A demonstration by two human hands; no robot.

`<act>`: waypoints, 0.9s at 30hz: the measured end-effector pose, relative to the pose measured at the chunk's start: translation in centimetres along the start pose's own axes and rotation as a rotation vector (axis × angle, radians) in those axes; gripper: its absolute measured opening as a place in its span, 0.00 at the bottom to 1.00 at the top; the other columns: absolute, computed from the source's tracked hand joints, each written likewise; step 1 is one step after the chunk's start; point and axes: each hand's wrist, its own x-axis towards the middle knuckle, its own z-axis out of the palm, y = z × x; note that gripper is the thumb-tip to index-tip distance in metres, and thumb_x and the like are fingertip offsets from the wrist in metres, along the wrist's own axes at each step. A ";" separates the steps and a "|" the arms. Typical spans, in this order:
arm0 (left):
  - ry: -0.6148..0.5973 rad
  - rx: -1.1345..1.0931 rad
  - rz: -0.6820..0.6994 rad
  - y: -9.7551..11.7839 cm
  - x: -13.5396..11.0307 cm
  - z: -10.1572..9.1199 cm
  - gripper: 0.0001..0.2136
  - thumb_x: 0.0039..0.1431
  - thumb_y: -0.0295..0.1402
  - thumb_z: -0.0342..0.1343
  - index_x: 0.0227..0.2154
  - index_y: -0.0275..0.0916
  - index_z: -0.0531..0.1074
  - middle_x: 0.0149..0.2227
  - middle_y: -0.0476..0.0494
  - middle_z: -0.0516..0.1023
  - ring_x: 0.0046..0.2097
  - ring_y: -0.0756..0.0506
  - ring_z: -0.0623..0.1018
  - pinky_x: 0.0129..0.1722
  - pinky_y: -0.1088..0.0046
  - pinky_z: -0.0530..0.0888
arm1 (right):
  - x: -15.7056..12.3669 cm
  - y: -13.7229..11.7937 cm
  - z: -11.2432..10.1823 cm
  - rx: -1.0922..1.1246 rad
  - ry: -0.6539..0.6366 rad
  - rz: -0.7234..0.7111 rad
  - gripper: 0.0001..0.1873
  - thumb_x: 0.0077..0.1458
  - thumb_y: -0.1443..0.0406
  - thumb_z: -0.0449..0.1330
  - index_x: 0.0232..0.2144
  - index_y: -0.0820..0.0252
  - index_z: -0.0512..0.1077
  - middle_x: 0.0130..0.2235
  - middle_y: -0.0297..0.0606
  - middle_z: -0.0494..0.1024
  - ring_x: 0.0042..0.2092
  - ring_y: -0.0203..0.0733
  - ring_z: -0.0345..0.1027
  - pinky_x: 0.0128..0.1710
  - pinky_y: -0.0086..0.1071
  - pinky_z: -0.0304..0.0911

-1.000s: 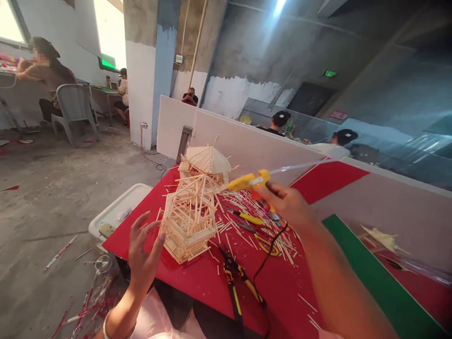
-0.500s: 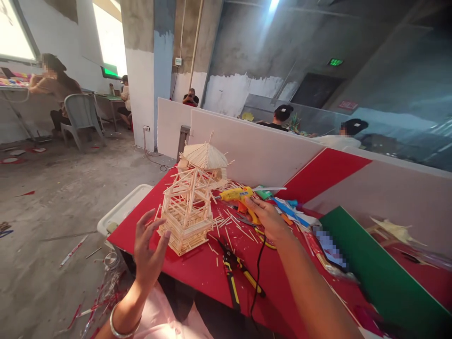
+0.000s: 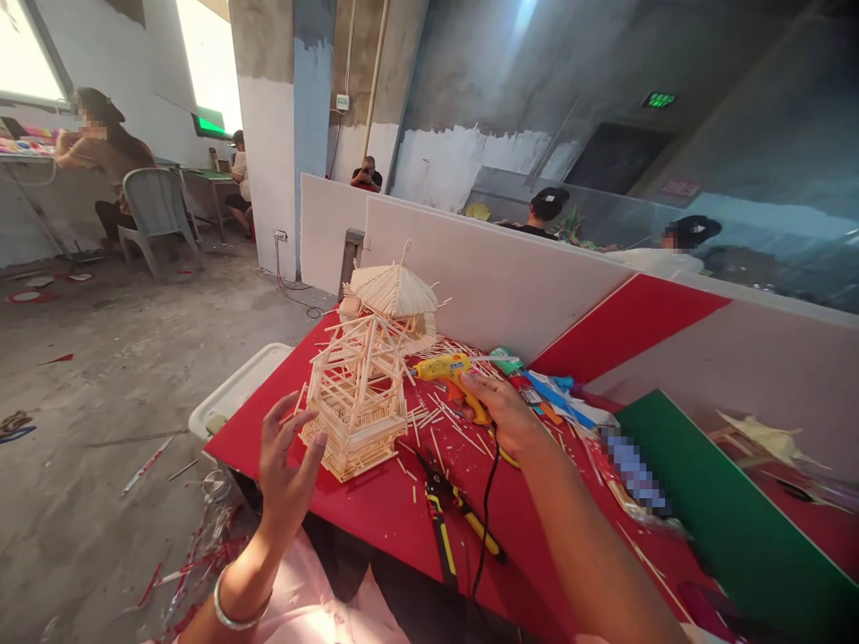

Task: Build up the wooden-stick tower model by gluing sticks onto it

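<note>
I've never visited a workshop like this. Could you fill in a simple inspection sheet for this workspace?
Surface: red tabletop, strewn with loose sticks.
Job's things: openwork stick tower; roofed stick model behind it; yellow hot glue gun, nozzle toward the tower, contact unclear.
Clutter: black-and-yellow pliers, handles spread; green board at the right.
Left hand: open beside the tower; contact unclear.
Right hand: closed around the glue gun's handle.
Cables: black cord runs from the glue gun toward the near table edge.
Surroundings: white partition panels, people beyond; grey plastic chair and floor scraps at left.
</note>
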 end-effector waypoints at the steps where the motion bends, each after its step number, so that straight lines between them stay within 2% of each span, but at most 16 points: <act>1: -0.001 0.000 -0.003 -0.1 0.0 0.0 0.09 0.61 0.37 0.58 0.43 0.44 0.76 0.57 0.40 0.69 0.59 0.40 0.70 0.58 0.56 0.68 | 0.0 0.0 0.1 0.004 0.002 0.004 0.26 0.39 0.43 0.69 0.25 0.59 0.73 0.23 0.32 0.72 0.21 0.31 0.60 0.18 0.25 0.52; 11: 0.006 -0.020 -0.002 0.0 -0.2 0.0 0.09 0.61 0.37 0.58 0.43 0.43 0.76 0.56 0.41 0.69 0.59 0.41 0.70 0.58 0.57 0.68 | -0.3 2.4 0.3 0.043 0.050 0.019 0.28 0.37 0.42 0.70 0.27 0.60 0.73 0.23 0.31 0.71 0.22 0.31 0.60 0.20 0.26 0.56; 17: -0.002 -0.001 0.002 0.0 -0.3 0.0 0.09 0.61 0.37 0.58 0.43 0.43 0.76 0.57 0.42 0.70 0.59 0.41 0.70 0.59 0.57 0.67 | -1.1 3.7 1.2 0.049 0.044 0.018 0.29 0.36 0.42 0.70 0.26 0.60 0.72 0.21 0.30 0.69 0.22 0.31 0.59 0.20 0.26 0.53; 22: -0.023 0.028 -0.001 0.0 -0.6 -0.1 0.09 0.61 0.36 0.59 0.43 0.44 0.76 0.57 0.43 0.69 0.60 0.41 0.69 0.61 0.57 0.65 | -1.3 4.8 1.2 0.088 0.094 -0.014 0.30 0.36 0.40 0.69 0.26 0.59 0.71 0.21 0.29 0.69 0.22 0.32 0.59 0.20 0.27 0.54; 27: -0.022 0.049 0.031 0.2 -0.6 0.0 0.09 0.61 0.36 0.59 0.44 0.45 0.75 0.58 0.43 0.69 0.60 0.42 0.69 0.62 0.58 0.65 | -2.8 6.0 1.3 0.113 0.150 -0.067 0.27 0.40 0.41 0.67 0.26 0.57 0.71 0.21 0.29 0.68 0.22 0.32 0.59 0.21 0.28 0.53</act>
